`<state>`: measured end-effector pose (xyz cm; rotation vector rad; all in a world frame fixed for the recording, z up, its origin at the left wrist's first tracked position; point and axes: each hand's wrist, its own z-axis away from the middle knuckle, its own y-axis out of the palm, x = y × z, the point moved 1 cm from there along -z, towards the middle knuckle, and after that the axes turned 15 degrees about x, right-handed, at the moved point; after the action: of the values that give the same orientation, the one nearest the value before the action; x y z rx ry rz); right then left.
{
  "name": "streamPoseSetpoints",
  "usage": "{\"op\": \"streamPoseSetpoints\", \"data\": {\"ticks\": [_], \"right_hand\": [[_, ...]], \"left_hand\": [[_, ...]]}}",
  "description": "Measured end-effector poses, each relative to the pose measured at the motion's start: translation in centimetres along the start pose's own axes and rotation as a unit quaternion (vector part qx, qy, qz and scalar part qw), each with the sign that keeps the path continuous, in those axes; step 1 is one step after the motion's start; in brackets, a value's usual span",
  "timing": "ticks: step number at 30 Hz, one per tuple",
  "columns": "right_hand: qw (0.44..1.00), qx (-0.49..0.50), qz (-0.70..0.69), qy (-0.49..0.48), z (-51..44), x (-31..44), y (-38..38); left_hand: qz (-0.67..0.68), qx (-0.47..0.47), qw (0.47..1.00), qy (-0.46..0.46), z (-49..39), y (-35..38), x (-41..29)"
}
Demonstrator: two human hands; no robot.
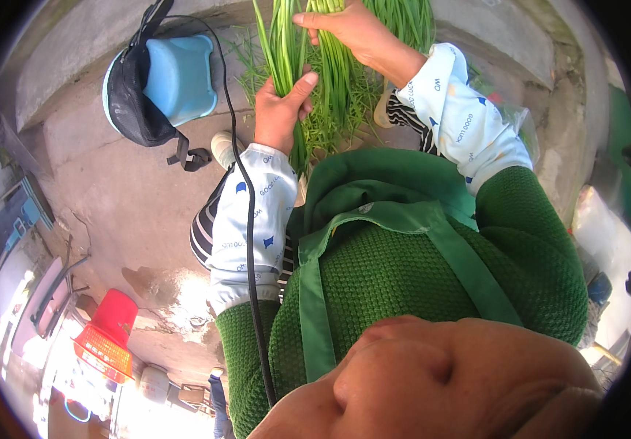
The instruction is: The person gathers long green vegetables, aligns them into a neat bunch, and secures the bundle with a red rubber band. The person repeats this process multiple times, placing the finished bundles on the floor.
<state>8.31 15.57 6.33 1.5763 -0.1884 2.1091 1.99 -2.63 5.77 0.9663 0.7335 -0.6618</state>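
Near the top centre, my left hand (283,107) is closed around a bunch of long green leafy stalks (280,49), its thumb lying along them. My right hand (348,33) reaches in from the upper right; thumb and fingers pinch another bundle of green stalks (334,77) near the frame's top edge, and its leaves hang down between the hands. Beneath both bunches, loose green leaves (362,123) lie scattered on the ground. More long green stalks (403,22) lie beyond my right wrist. Patterned pale sleeve covers wrap both forearms.
A light blue plastic stool (181,79) stands at the upper left with a black bag (142,104) against it. A black cable (233,120) runs down past my left arm. A concrete ledge (74,55) borders the floor. Red and orange baskets (104,351) stand at the lower left.
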Motion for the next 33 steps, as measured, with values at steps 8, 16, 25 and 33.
{"op": "streamPoseSetpoints", "data": {"ticks": [8,16,25,33], "right_hand": [[0.997,0.025,-0.070,0.023,0.3,0.0,-1.8],[0.984,0.126,-0.118,0.046,0.1,0.4,-3.5],[0.991,0.120,-0.045,0.024,0.9,1.0,-1.6],[0.991,0.061,0.114,-0.022,0.2,0.8,-0.2]], "left_hand": [[0.162,-0.028,0.986,0.030,-0.5,-1.3,0.7],[0.112,-0.037,0.993,0.027,-0.2,-2.8,0.2],[0.130,0.081,0.988,0.001,-0.5,-2.4,0.2],[0.057,0.045,0.996,-0.044,0.1,-0.6,-0.9]]}}
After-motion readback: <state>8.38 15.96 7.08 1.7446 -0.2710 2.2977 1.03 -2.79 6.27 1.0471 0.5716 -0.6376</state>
